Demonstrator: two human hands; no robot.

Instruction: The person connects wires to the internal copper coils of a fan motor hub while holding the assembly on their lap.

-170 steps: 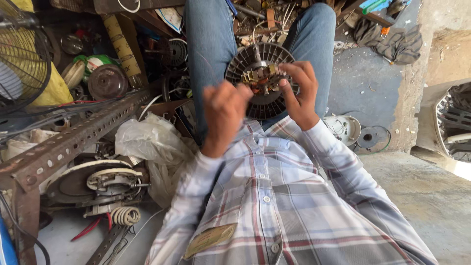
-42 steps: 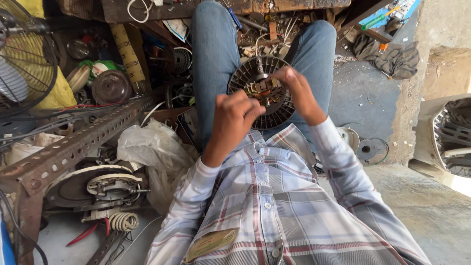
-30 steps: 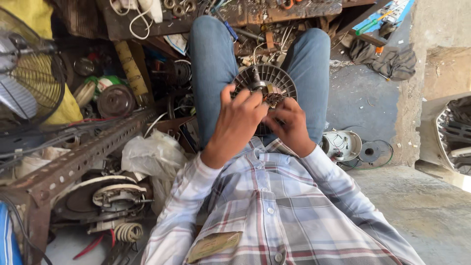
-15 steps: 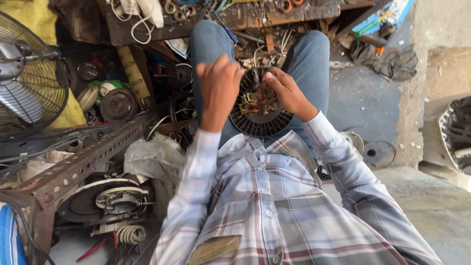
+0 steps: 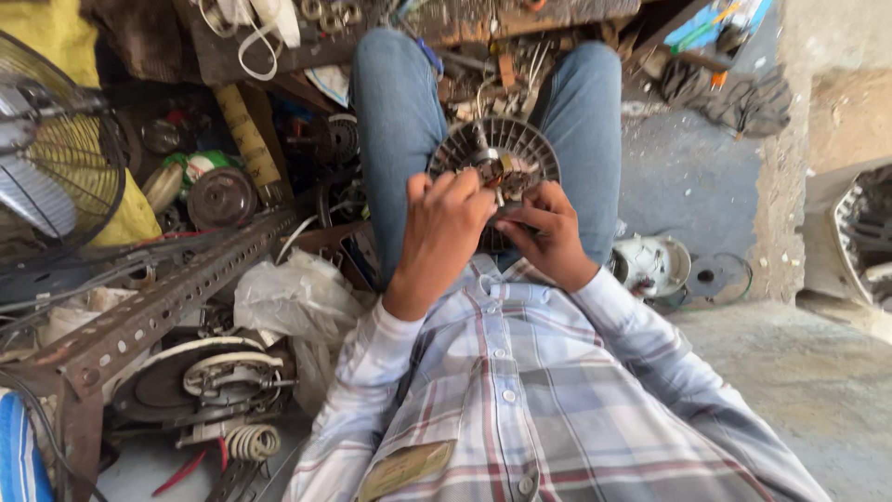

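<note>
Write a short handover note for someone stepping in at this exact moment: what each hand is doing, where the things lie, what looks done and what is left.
Left hand: fingers curled on the near rim of the round finned motor part, steadying it over the lap.
Right hand: fingertips at the part's centre hub.
Part sits between the knees, finned face up.
Done: cannot tell.
Left: the hub work appears unfinished.
Nearby: perforated metal rail, plastic bag.

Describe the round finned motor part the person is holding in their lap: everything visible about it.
The round motor part is a dark grey disc with radial fins around its rim, apparently metal or plastic, dusty. Its centre shows coppery windings and small metal fittings. It stands tilted on edge between the person's jeans-clad thighs, face toward the camera. The left hand covers its lower left, fingers at the centre; the right hand grips its lower right edge. Its lower portion is hidden behind both hands.
</note>
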